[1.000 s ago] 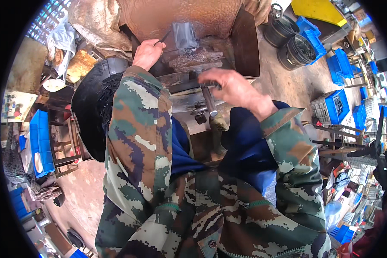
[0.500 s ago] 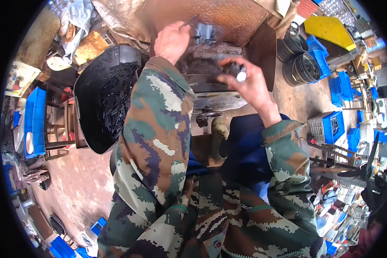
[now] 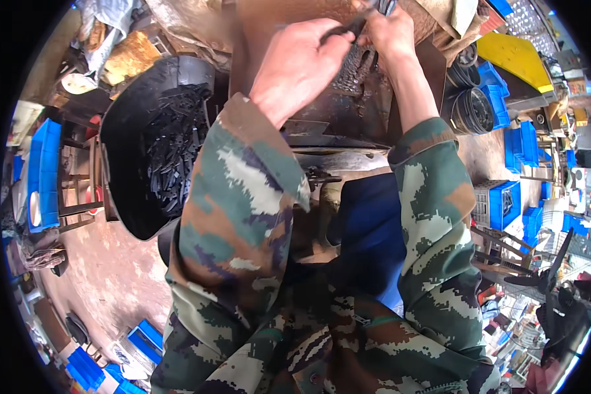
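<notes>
My left hand [image 3: 302, 65] is closed on a thin dark strip [image 3: 355, 26] that points toward my other hand. My right hand [image 3: 390, 33] is closed round a small bundle of dark, shiny strips [image 3: 385, 6], cut off by the top edge of the view. Both hands are close together at the far side, over a dark metal trough [image 3: 308, 128] smeared with wet brown sludge [image 3: 359, 75]. On my left stands a black tub [image 3: 121, 171] holding a heap of dark flat strips [image 3: 172, 144].
Black buckets [image 3: 473, 110] and blue crates [image 3: 521, 148] stand to the right, near a yellow panel [image 3: 515, 59]. A black fan [image 3: 551, 276] is at the far right. At the left, a blue tray [image 3: 44, 174] rests by a wooden frame. Brown sheeting [image 3: 184, 29] hangs behind the trough.
My left hand has moved right, toward my right hand. The right hand has reached farther away with its bundle. Bluish strips seen earlier at the trough's back no longer show there. The view has shifted slightly.
</notes>
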Action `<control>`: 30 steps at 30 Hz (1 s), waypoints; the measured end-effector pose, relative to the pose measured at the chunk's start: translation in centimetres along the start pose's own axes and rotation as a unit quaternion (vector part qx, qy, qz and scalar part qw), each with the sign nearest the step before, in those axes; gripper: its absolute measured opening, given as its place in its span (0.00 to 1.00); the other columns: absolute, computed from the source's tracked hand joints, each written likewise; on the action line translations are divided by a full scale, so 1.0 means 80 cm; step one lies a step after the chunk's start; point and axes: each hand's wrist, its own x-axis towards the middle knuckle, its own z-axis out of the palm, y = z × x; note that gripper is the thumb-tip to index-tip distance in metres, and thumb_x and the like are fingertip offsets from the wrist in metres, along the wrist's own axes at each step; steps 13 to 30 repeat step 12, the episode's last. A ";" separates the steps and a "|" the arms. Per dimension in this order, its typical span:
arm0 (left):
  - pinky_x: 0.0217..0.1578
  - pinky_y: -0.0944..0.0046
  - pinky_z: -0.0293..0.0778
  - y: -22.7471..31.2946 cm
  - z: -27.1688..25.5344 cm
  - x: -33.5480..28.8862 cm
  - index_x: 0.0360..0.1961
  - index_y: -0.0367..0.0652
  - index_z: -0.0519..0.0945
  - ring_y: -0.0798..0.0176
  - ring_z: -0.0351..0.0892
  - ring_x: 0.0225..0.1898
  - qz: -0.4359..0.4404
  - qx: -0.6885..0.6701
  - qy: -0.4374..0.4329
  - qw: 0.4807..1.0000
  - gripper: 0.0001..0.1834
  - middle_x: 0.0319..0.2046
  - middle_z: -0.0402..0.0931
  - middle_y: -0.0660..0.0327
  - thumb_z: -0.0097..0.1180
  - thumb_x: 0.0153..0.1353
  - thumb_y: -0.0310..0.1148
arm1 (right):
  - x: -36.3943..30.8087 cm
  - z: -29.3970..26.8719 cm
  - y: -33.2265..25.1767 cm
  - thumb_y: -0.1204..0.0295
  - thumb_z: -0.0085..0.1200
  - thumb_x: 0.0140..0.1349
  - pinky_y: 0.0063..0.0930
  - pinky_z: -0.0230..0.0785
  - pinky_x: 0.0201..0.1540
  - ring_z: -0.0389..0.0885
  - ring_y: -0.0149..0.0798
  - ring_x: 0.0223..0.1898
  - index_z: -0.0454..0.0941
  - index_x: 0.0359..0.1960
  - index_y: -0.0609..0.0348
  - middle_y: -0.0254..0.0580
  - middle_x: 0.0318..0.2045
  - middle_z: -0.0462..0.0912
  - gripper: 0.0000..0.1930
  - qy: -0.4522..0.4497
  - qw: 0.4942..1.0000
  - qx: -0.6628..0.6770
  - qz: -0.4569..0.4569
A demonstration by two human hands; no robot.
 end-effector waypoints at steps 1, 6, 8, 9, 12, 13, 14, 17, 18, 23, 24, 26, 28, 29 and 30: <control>0.33 0.71 0.69 0.011 0.000 -0.004 0.46 0.35 0.82 0.74 0.73 0.28 -0.001 -0.016 -0.048 0.999 0.14 0.22 0.74 0.68 0.51 0.67 0.32 | 0.008 0.003 0.004 0.70 0.60 0.64 0.26 0.64 0.16 0.70 0.29 0.13 0.75 0.32 0.59 0.34 0.19 0.76 0.08 -0.003 1.000 -0.008 0.004; 0.31 0.54 0.74 0.074 0.042 -0.046 0.32 0.32 0.80 0.49 0.77 0.25 0.058 -0.192 -0.192 0.961 0.15 0.21 0.75 0.47 0.52 0.61 0.36 | 0.019 -0.008 0.015 0.71 0.62 0.63 0.27 0.68 0.15 0.73 0.31 0.16 0.75 0.32 0.61 0.36 0.20 0.75 0.09 0.000 0.999 -0.017 -0.039; 0.30 0.56 0.73 0.104 0.049 -0.066 0.27 0.34 0.79 0.54 0.75 0.23 0.108 -0.276 -0.259 0.919 0.12 0.20 0.72 0.51 0.52 0.61 0.33 | 0.020 0.006 0.011 0.70 0.61 0.63 0.27 0.67 0.15 0.73 0.32 0.16 0.75 0.32 0.62 0.36 0.21 0.75 0.09 -0.003 0.999 -0.010 -0.037; 0.30 0.57 0.73 0.113 0.060 -0.078 0.26 0.37 0.78 0.56 0.73 0.24 0.188 -0.334 -0.256 0.887 0.10 0.20 0.71 0.52 0.52 0.60 0.32 | 0.016 0.010 0.009 0.70 0.61 0.63 0.27 0.67 0.15 0.72 0.32 0.15 0.75 0.32 0.62 0.36 0.20 0.75 0.09 -0.003 0.999 0.006 -0.033; 0.34 0.61 0.73 0.138 0.081 -0.113 0.33 0.40 0.78 0.59 0.75 0.30 0.256 -0.266 -0.284 0.885 0.08 0.28 0.74 0.55 0.48 0.61 0.30 | 0.018 -0.005 0.006 0.68 0.64 0.61 0.27 0.66 0.13 0.74 0.33 0.17 0.76 0.35 0.62 0.37 0.21 0.75 0.11 0.019 0.997 -0.068 -0.020; 0.34 0.61 0.73 0.138 0.081 -0.113 0.33 0.40 0.78 0.59 0.75 0.30 0.256 -0.266 -0.284 0.885 0.08 0.28 0.74 0.55 0.48 0.61 0.30 | 0.018 -0.005 0.006 0.68 0.64 0.61 0.27 0.66 0.13 0.74 0.33 0.17 0.76 0.35 0.62 0.37 0.21 0.75 0.11 0.019 0.997 -0.068 -0.020; 0.34 0.61 0.73 0.138 0.081 -0.113 0.33 0.40 0.78 0.59 0.75 0.30 0.256 -0.266 -0.284 0.885 0.08 0.28 0.74 0.55 0.48 0.61 0.30 | 0.018 -0.005 0.006 0.68 0.64 0.61 0.27 0.66 0.13 0.74 0.33 0.17 0.76 0.35 0.62 0.37 0.21 0.75 0.11 0.019 0.997 -0.068 -0.020; 0.34 0.61 0.73 0.138 0.081 -0.113 0.33 0.40 0.78 0.59 0.75 0.30 0.256 -0.266 -0.284 0.885 0.08 0.28 0.74 0.55 0.48 0.61 0.30 | 0.018 -0.005 0.006 0.68 0.64 0.61 0.27 0.66 0.13 0.74 0.33 0.17 0.76 0.35 0.62 0.37 0.21 0.75 0.11 0.019 0.997 -0.068 -0.020; 0.34 0.61 0.73 0.138 0.081 -0.113 0.33 0.40 0.78 0.59 0.75 0.30 0.256 -0.266 -0.284 0.885 0.08 0.28 0.74 0.55 0.48 0.61 0.30 | 0.018 -0.005 0.006 0.68 0.64 0.61 0.27 0.66 0.13 0.74 0.33 0.17 0.76 0.35 0.62 0.37 0.21 0.75 0.11 0.019 0.997 -0.068 -0.020; 0.34 0.61 0.73 0.138 0.081 -0.113 0.33 0.40 0.78 0.59 0.75 0.30 0.256 -0.266 -0.284 0.885 0.08 0.28 0.74 0.55 0.48 0.61 0.30 | 0.018 -0.005 0.006 0.68 0.64 0.61 0.27 0.66 0.13 0.74 0.33 0.17 0.76 0.35 0.62 0.37 0.21 0.75 0.11 0.019 0.997 -0.068 -0.020; 0.34 0.61 0.73 0.138 0.081 -0.113 0.33 0.40 0.78 0.59 0.75 0.30 0.256 -0.266 -0.284 0.885 0.08 0.28 0.74 0.55 0.48 0.61 0.30 | 0.018 -0.005 0.006 0.68 0.64 0.61 0.27 0.66 0.13 0.74 0.33 0.17 0.76 0.35 0.62 0.37 0.21 0.75 0.11 0.019 0.997 -0.068 -0.020; 0.34 0.61 0.73 0.138 0.081 -0.113 0.33 0.40 0.78 0.59 0.75 0.30 0.256 -0.266 -0.284 0.885 0.08 0.28 0.74 0.55 0.48 0.61 0.30 | 0.018 -0.005 0.006 0.68 0.64 0.61 0.27 0.66 0.13 0.74 0.33 0.17 0.76 0.35 0.62 0.37 0.21 0.75 0.11 0.019 0.997 -0.068 -0.020; 0.34 0.61 0.73 0.138 0.081 -0.113 0.33 0.40 0.78 0.59 0.75 0.30 0.256 -0.266 -0.284 0.885 0.08 0.28 0.74 0.55 0.48 0.61 0.30 | 0.018 -0.005 0.006 0.68 0.64 0.61 0.27 0.66 0.13 0.74 0.33 0.17 0.76 0.35 0.62 0.37 0.21 0.75 0.11 0.019 0.997 -0.068 -0.020; 0.34 0.61 0.73 0.138 0.081 -0.113 0.33 0.40 0.78 0.59 0.75 0.30 0.256 -0.266 -0.284 0.885 0.08 0.28 0.74 0.55 0.48 0.61 0.30 | 0.018 -0.005 0.006 0.68 0.64 0.61 0.27 0.66 0.13 0.74 0.33 0.17 0.76 0.35 0.62 0.37 0.21 0.75 0.11 0.019 0.997 -0.068 -0.020; 0.34 0.61 0.73 0.138 0.081 -0.113 0.33 0.40 0.78 0.59 0.75 0.30 0.256 -0.266 -0.284 0.885 0.08 0.28 0.74 0.55 0.48 0.61 0.30 | 0.018 -0.005 0.006 0.68 0.64 0.61 0.27 0.66 0.13 0.74 0.33 0.17 0.76 0.35 0.62 0.37 0.21 0.75 0.11 0.019 0.997 -0.068 -0.020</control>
